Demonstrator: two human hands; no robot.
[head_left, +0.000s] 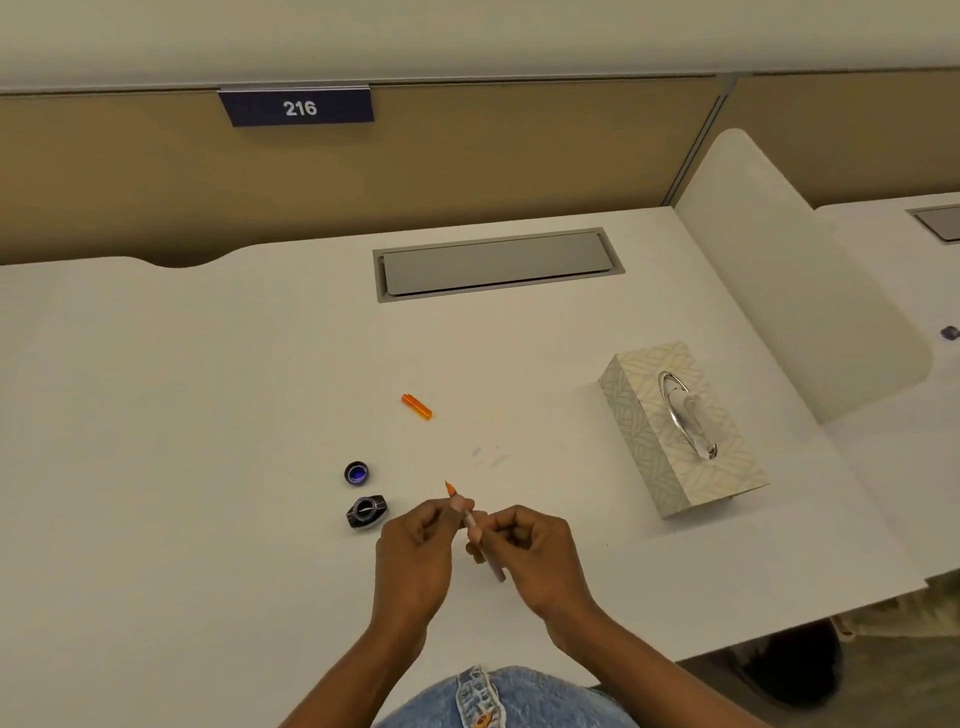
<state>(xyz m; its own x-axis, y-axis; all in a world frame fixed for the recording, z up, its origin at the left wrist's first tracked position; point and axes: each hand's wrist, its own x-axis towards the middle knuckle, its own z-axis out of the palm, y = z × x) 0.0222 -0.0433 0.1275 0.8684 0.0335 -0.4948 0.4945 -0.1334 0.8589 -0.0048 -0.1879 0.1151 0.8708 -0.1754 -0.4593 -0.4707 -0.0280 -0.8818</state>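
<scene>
Your grip sits low and centre over the smooth, matte white desk (208, 415). Far beyond it and to the left, a dark blue plate (300, 108) with white numerals 216 hangs on the tan partition.

Just left of your grip lie two small, glossy dark pieces. The farther one is a round ink cap (356, 473) lying with its blue-stained hollow up. The nearer is a squat, oblong glass ink bottle (367, 513) with its round mouth open, almost beside your knuckles.

Your left hand (415, 551) curls in, its fingertips pinching the front of the fountain pen (475, 530) just behind the pointed orange nib, which pokes up and away from you. Beyond this hand, well apart, a short translucent orange pen barrel (416, 406) lies flat.

The pen runs slantwise between your hands, and its rear part is a slim, pale, see-through tube. Just beyond the grip there are faint bluish ink smudges (488, 454) on the desk. Farther back, a flat grey metal cable hatch (496, 262) is set flush into the top.

Your right hand (535, 551) is curled too, with thumb and fingers pinching the tube, whose tail sticks out below the fingers.

To the right and beyond the grip, well apart, stands a rectangular cardboard tissue box (680, 431). It is printed with a pale leaf pattern, and a tissue shows in its oval slot. Past it rises a white divider panel (779, 270) with rounded corners.
</scene>
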